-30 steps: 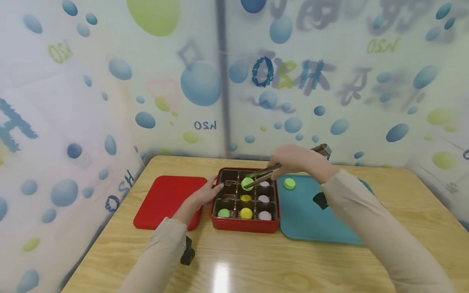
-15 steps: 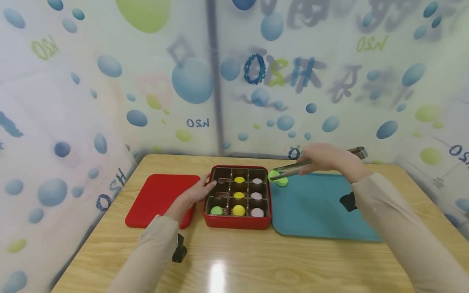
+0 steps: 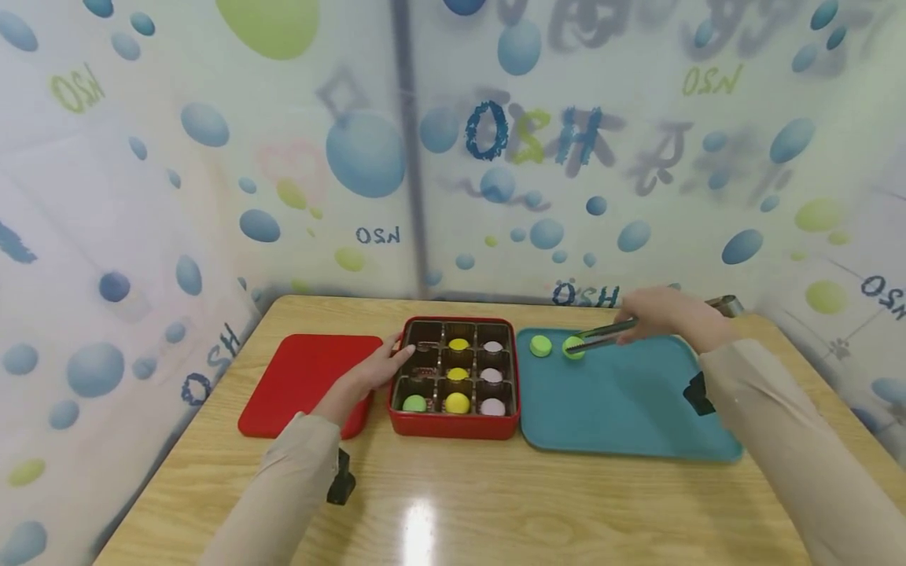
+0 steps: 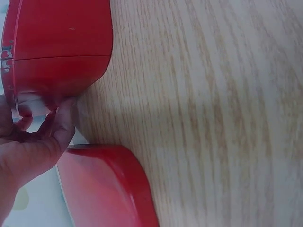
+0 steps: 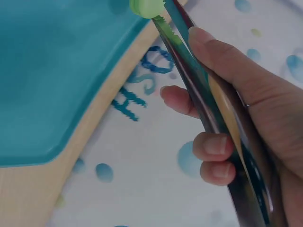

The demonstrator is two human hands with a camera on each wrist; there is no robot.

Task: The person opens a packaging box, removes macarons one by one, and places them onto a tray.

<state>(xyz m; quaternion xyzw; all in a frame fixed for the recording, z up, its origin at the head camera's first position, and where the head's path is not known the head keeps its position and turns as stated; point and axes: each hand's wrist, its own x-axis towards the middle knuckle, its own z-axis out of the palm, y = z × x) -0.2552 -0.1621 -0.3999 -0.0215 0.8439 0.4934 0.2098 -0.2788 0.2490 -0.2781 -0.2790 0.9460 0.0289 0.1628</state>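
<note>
My left hand (image 3: 375,368) grips the left side of a red tin box (image 3: 453,427), thumb at the rim. In the left wrist view, its fingers (image 4: 64,123) curl against the box's outer wall. Inside the divided box, yellow macarons (image 3: 457,403) fill the middle column and lilac ones (image 3: 492,407) the right column. A green macaron (image 3: 414,403) lies in the front left compartment. My right hand (image 3: 654,312) holds metal tongs (image 3: 609,333) over the blue tray (image 3: 623,417). Their serrated tips are at a light green macaron (image 5: 147,6); another green macaron (image 3: 541,346) sits left of it.
A red lid (image 3: 311,381) lies on the wooden table (image 3: 453,503) left of the box. The blue tray stands close against the box's right side. Behind the table rises a wall covering (image 3: 453,196) printed with blue and green dots.
The right hand with the tongs has moved right, taking a green macaron from over the back middle compartment to the tray, past the other green one. The left hand stays at the box.
</note>
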